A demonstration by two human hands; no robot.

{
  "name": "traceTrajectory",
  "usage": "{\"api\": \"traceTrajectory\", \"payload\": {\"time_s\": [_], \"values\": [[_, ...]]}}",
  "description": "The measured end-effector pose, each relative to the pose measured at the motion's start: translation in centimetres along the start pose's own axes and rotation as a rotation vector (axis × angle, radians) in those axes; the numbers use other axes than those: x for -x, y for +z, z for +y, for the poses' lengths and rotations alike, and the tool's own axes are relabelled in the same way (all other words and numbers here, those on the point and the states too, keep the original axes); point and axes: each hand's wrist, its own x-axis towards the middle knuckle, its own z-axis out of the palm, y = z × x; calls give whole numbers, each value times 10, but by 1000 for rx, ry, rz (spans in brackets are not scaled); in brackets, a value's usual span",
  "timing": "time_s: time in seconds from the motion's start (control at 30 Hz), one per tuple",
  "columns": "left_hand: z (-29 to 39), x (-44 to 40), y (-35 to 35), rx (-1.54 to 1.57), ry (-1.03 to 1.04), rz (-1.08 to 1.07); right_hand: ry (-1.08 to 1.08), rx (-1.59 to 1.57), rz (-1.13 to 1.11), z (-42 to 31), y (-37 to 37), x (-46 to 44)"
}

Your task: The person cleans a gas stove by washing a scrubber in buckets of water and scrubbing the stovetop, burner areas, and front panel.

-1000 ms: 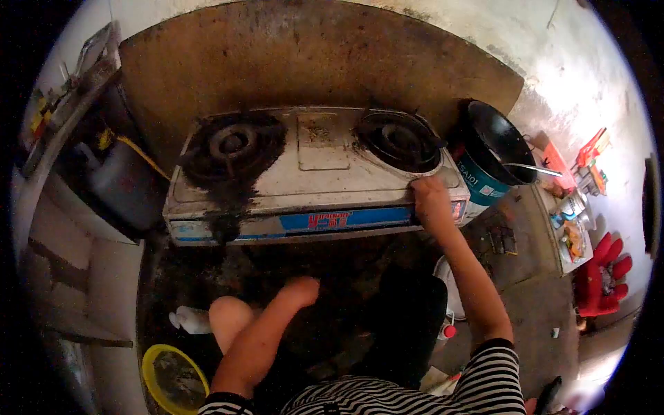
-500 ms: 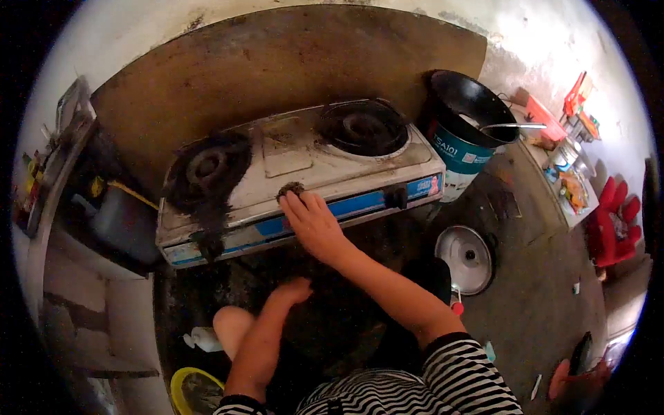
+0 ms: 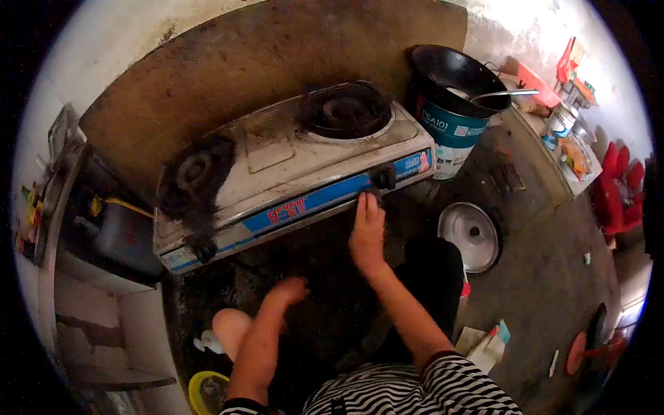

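A two-burner gas stove [image 3: 277, 158] with a blue front strip stands before me, its left side blackened with grime. At the strip's lower edge, just below the right knob [image 3: 384, 178], is my right hand [image 3: 367, 235]. Its fingers are pressed together on a small dark scrubber [image 3: 369, 193], mostly hidden at the fingertips. Lower down and to the left, my left hand [image 3: 290, 291] hangs over the dark floor by my knee, away from the stove. Its fingers are blurred, and whether they are closed does not show.
A black wok [image 3: 460, 72] with a ladle sits on a teal and white bucket [image 3: 449, 131]. A round metal lid [image 3: 470, 238] lies on the floor. At lower left are a white bottle [image 3: 209, 342] and a yellow basin [image 3: 198, 391]. A gas cylinder [image 3: 128, 238] stands left.
My right hand went from the right knob to the middle of the stove top, then down to the front strip near that knob. The view has shifted; my left hand stays near my knee.
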Motion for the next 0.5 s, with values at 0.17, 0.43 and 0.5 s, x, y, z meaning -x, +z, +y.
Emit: {"api": "traceTrajectory", "payload": {"time_s": [0.17, 0.43, 0.5], "values": [[0, 2, -2, -51, -43, 5, -240, -80, -159, -29, 12, 19], [7, 15, -7, 40, -13, 17, 57, -246, -74, 4, 8, 0], [8, 14, -6, 35, -30, 18, -155, -218, -120, -14, 9, 15]]}}
